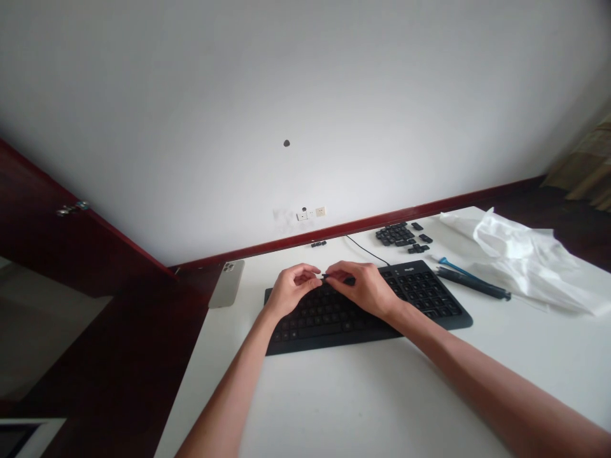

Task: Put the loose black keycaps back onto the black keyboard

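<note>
While two hands (292, 290) (365, 285) flank one black piece (325, 276), one keyboard (324, 329) lies beneath.

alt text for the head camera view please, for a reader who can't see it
A person's left hand and right hand are close together over a black keyboard on a white table, the right seeming to pinch a small dark piece. Loose keys lie behind the keyboard, a phone to its left, crumpled white wrapping to its right.

Keyboard (324, 316) on table (353, 401), phone (227, 284) to its left, keycaps (394, 235) behind
</note>
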`<state>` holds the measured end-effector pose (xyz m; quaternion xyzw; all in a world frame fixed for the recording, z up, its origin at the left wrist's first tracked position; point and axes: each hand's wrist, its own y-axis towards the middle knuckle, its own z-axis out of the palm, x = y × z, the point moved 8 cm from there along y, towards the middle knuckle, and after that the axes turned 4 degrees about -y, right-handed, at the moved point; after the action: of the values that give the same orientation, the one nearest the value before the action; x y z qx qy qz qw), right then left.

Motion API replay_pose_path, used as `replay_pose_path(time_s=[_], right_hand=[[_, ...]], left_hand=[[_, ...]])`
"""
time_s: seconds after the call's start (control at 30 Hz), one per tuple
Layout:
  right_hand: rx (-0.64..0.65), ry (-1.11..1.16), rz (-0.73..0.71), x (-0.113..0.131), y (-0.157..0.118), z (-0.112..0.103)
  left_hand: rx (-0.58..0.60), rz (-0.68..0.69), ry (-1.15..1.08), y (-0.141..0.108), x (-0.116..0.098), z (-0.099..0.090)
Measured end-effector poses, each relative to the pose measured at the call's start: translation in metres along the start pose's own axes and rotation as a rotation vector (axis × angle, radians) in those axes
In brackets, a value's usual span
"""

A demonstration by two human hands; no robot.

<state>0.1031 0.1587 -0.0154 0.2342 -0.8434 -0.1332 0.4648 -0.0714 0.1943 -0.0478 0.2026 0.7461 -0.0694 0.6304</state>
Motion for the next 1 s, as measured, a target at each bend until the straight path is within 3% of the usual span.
replay_pose_path(time_s=[0.07, 0.17, 0.3, 0.47, 0.6, 0.83, 1.0], right_hand=[[0.039, -0.075, -0.023, 0.003, 0.003, -0.005], [0.203, -0.167, -0.096, 0.01, 0.003, 0.001], [0.329, -0.208, -0.133, 0.014, -0.002, 0.013], [0.313, -0.175, -0.141, 0.014, -0.003, 0.016], [0.283, -0.153, -0.151, 0.014, -0.003, 0.016], [0.22, 0.029, 0.009, 0.007, -0.003, 0.017], [0.156, 0.13, 0.051, 0.007, -0.003, 0.016]], left_hand=[[-0.057, 0.012, 0.04, 0.001, 0.001, -0.011], [-0.106, 0.018, 0.054, 0.002, 0.002, -0.019], [-0.156, -0.071, -0.141, 0.001, 0.008, -0.02], [-0.223, -0.242, -0.441, -0.003, 0.023, -0.024], [-0.224, -0.302, -0.578, -0.003, 0.029, -0.025], [-0.201, -0.313, -0.669, -0.004, 0.026, -0.018], [-0.226, -0.315, -0.613, -0.004, 0.026, -0.014]])
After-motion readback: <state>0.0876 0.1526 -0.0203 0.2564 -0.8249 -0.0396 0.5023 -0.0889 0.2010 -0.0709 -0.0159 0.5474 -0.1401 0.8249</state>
